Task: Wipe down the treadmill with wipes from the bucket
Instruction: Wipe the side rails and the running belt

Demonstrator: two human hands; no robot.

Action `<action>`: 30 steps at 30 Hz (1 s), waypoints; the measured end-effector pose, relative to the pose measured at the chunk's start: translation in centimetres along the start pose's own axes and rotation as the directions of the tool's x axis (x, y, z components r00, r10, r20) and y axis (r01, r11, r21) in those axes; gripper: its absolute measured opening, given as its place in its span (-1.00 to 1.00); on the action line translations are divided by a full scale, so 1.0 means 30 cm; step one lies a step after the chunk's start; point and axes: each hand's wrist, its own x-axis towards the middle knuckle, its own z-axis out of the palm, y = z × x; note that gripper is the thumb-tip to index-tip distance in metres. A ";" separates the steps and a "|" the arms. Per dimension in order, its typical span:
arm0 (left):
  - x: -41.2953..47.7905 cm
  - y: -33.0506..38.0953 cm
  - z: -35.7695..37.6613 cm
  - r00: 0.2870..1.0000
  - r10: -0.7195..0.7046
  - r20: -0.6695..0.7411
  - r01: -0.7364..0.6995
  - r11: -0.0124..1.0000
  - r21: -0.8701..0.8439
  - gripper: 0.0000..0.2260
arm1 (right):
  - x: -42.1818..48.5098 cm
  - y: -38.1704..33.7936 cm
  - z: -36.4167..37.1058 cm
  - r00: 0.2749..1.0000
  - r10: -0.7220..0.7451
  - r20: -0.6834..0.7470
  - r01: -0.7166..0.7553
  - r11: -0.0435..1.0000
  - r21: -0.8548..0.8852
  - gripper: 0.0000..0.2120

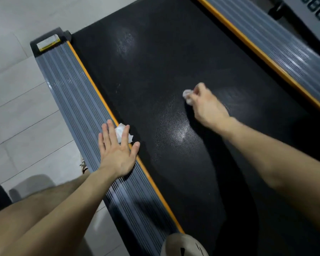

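Treadmill belt [174, 52] (black, textured, sheen patches): running diagonally between left side rail [72, 85] and right side rail [266, 39], both grey, ribbed and orange-edged.
Left hand [116, 152]: lying palm-down across left side rail, fingers [109, 132] straight and spread, gripping nothing, pressing down on flat wipe [120, 133] (white, sitting at the orange edge, partly on the belt).
Right hand [205, 106]: reaching to mid-belt, fingers curled and grasping crumpled wipe [187, 95], holding it at the belt surface.
Floor [17, 80] (pale tiles): showing at left.
Shoe [183, 244] (beige toe): showing at bottom edge, beside left side rail.
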 end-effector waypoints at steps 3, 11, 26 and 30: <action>0.009 -0.009 -0.015 0.998 -0.001 0.063 0.001 1.000 -0.004 -0.28 | 0.082 0.031 -0.030 0.971 0.231 -0.068 -0.231 0.973 0.010 -0.77; 0.013 0.000 -0.022 0.994 -0.030 0.105 0.026 0.999 0.036 -0.28 | -0.354 -0.277 0.078 0.775 -0.584 0.242 0.548 0.811 0.205 -0.68; 0.012 0.007 -0.027 0.994 -0.039 0.102 0.034 0.998 0.047 -0.28 | -0.473 -0.307 0.096 0.807 -0.516 0.286 0.452 0.852 0.264 -0.60; 0.013 0.006 -0.028 0.996 -0.032 0.080 0.030 0.999 0.030 -0.29 | -0.211 -0.023 0.008 0.978 -0.192 0.083 0.182 0.977 0.111 -0.66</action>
